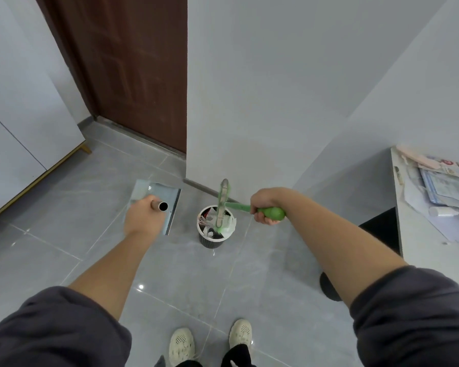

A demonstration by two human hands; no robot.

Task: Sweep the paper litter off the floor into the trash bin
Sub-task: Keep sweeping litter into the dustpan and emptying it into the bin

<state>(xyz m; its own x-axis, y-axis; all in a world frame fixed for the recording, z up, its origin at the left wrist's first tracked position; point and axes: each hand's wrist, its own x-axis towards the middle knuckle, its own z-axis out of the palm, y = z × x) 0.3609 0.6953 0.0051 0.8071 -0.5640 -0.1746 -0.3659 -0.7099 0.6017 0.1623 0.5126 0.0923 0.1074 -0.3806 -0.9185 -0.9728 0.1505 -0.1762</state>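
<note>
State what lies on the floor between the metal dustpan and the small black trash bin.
Nothing: in the head view, only bare grey tile separates the metal dustpan from the small black trash bin.

Two hands are in view: the left hand (143, 218) grips one metal dustpan (154, 200) by its tube handle, and the right hand (264, 206) grips one green broom (224, 205). One trash bin (215, 230) stands on the tiled floor (170, 274), holding several crumpled papers too jumbled to count. Two pale shoes show below, the left shoe (181, 345) and the right shoe (240, 333). One brown door (133, 70). One worktop (421, 234) carries one loose heap of papers (440, 186).
</note>
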